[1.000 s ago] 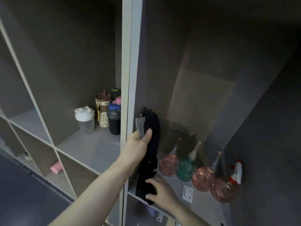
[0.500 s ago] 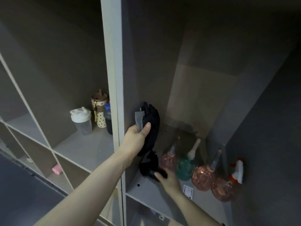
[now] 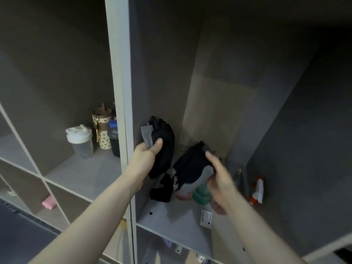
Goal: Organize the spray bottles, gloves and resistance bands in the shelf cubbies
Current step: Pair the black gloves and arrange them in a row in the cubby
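Note:
My left hand (image 3: pixel 145 157) grips a black glove with a grey cuff (image 3: pixel 163 141) and holds it upright against the left wall of the right cubby. A second black and grey glove (image 3: pixel 192 166) is lifted above the cubby floor in my right hand (image 3: pixel 221 178). Another dark glove (image 3: pixel 162 189) lies on the floor below them. Behind my right hand stand the spray bottles: a green one (image 3: pixel 202 196), pink ones partly hidden (image 3: pixel 182 196), and one with an orange and white trigger (image 3: pixel 258 190) at the right wall.
The grey shelf floor (image 3: pixel 171 220) carries a white label (image 3: pixel 206 219). A white divider post (image 3: pixel 122 111) separates the left cubby, which holds a white-lidded shaker (image 3: pixel 80 141), a dotted bottle (image 3: pixel 102 128) and a dark bottle (image 3: pixel 114 141). A pink object (image 3: pixel 49 202) lies in a lower cubby.
My right hand has risen from the cubby floor with a black and grey glove in it, up in front of the spray bottles. My left hand keeps its glove against the wall.

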Demonstrator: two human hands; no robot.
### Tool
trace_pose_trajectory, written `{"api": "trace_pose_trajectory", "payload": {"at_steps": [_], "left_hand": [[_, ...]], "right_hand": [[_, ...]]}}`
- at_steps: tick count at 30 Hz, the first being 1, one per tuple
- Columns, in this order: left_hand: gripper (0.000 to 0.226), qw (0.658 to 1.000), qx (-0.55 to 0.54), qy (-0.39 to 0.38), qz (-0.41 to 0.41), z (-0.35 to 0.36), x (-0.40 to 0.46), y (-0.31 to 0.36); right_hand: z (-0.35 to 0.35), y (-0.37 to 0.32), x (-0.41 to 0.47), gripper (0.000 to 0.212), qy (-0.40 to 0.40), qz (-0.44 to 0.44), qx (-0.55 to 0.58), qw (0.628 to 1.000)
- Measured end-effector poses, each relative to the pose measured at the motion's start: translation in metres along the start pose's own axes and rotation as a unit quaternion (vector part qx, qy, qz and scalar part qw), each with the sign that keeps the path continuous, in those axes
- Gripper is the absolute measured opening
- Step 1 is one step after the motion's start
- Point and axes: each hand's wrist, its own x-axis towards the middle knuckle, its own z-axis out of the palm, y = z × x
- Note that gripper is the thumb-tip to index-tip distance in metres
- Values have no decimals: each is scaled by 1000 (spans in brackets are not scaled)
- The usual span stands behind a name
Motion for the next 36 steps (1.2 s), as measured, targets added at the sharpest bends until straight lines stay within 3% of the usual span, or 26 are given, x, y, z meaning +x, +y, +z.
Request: {"api": "trace_pose_trajectory", "payload": {"at_steps": [6,11,14,15,16,17,18,19,20,21,23,25,26,27,29,30,31,33,36], "left_hand": [[21,994,-92,-63,-22,-4,-14,10],[15,984,-142,-100,-37,1,-25,14],[19,983,-132,-110,-60,4,-32,12],[23,982,-127,-116,-76,7,-35,10],[28,978,-132,-129,-97,10,-38,9],[33,969,-152,-150,-124,13,-41,8],[38,957,-176,-176,-149,16,-45,8],[45,946,-194,-198,-168,18,-48,9],[52,938,-206,-218,-175,19,-49,9],[58,934,-210,-233,-168,20,-50,8],[54,937,-208,-247,-136,21,-52,6],[33,950,-198,-224,-93,24,-54,4],[27,957,-194,-203,-73,25,-54,3],[27,961,-194,-187,-60,26,-54,2],[29,963,-202,-173,-42,26,-52,2],[31,963,-205,-173,-36,26,-51,4],[33,962,-207,-172,-33,25,-50,5],[36,962,-209,-172,-28,25,-48,5],[37,963,-209,-168,-15,25,-45,4]], "right_hand": [[9,-67,-47,43,-28,-97,75,992],[5,-77,-62,65,-13,-153,45,987],[4,-75,-71,38,16,-234,-57,970],[6,-75,-76,24,43,-319,-173,931],[8,-76,-80,17,59,-424,-318,846],[7,-74,-80,22,38,-505,-454,733],[5,-70,-79,29,6,-550,-558,621],[4,-67,-77,37,-18,-557,-625,546],[4,-64,-77,40,-28,-545,-659,517],[4,-61,-78,40,-31,-537,-668,514],[5,-59,-85,40,-44,-546,-652,524],[6,-56,-91,53,-55,-557,-638,528],[5,-54,-93,63,-50,-551,-614,562],[8,-52,-96,71,-27,-530,-566,632],[14,-48,-101,76,36,-406,-401,820],[18,-48,-105,67,44,-312,-287,905],[19,-49,-107,52,29,-214,-175,960],[17,-49,-106,36,-24,-71,-11,997],[18,-49,-108,56,-49,-55,-24,997]]}}
